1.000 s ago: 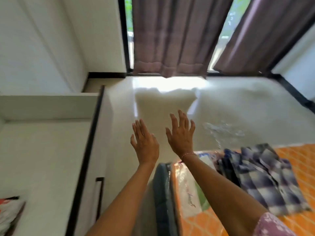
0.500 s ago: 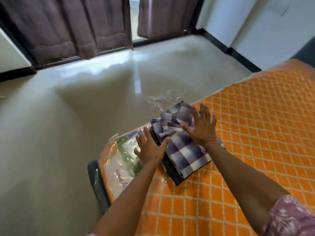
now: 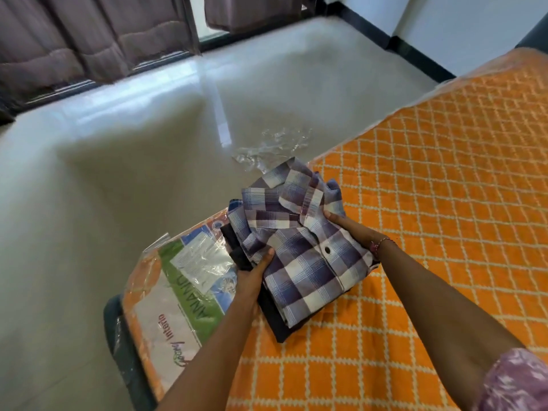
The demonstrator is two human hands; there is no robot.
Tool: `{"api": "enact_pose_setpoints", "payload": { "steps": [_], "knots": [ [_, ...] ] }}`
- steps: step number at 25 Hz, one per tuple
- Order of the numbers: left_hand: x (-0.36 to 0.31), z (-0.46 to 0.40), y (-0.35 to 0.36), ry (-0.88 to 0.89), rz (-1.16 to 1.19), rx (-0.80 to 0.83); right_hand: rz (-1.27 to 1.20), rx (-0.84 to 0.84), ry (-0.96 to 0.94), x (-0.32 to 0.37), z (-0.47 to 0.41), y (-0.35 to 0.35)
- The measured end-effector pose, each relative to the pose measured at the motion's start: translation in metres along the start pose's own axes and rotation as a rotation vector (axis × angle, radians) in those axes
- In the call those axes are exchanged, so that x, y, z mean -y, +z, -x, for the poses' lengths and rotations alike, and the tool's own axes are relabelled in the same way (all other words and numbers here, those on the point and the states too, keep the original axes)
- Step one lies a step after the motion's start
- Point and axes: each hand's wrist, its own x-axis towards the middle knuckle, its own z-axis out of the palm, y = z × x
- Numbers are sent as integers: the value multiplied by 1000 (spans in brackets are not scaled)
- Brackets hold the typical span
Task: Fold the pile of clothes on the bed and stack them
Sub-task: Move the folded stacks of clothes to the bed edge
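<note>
While both hands clamp the stack from its sides | left hand [image 3: 252, 274] grips the left edge, thumb on top of the plaid shirt [image 3: 299, 247] | right hand [image 3: 350, 229] grips the right edge, fingers hidden underneath | shirt lies folded on a dark garment [image 3: 275, 318] at the near-left corner of the orange bed [image 3: 444, 203].

Bare orange bed [image 3: 430, 203] right of shirt stack [image 3: 299, 250].

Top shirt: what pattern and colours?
Shirt: purple, blue and white check; head view.
</note>
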Motion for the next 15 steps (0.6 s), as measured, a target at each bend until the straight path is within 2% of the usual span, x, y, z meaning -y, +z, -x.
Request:
{"api": "enact_pose_setpoints", "payload": {
  "steps": [2, 9, 15],
  "knots": [
    [1, -2, -1, 5, 8, 4, -61, 36, 42, -2, -1, -1],
    [9, -2, -11, -61, 34, 17, -131, -16, 134, -27, -6, 0],
    [19, 43, -40, -89, 79, 39, -199, -75, 207, -66, 26, 27]
  ]
}}
